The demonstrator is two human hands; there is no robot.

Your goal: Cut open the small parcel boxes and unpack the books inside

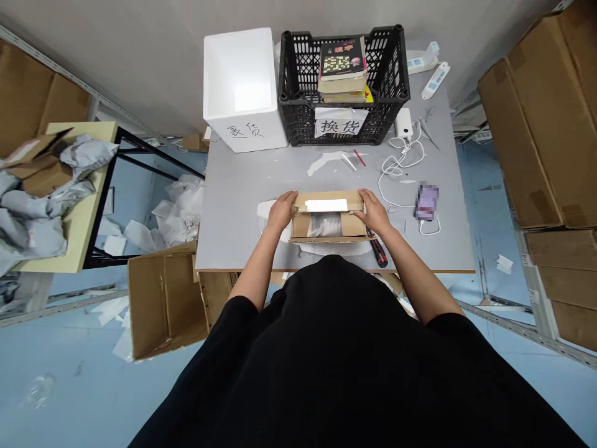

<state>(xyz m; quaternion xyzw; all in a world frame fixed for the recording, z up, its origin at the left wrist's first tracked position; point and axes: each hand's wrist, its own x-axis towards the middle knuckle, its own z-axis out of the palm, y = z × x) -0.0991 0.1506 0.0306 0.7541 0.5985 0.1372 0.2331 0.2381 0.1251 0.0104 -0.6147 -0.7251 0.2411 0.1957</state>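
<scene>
On the grey table [242, 230], left hand [282, 210] and right hand [373, 210] clasp opposite ends of a crosswise brown cardboard box [329, 214].

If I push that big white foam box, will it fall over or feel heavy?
The white foam box is probably very light for its size, looking like polystyrene. Tall and open-topped, it might tip if pushed high up. Its walls could dent if squeezed hard.
</scene>
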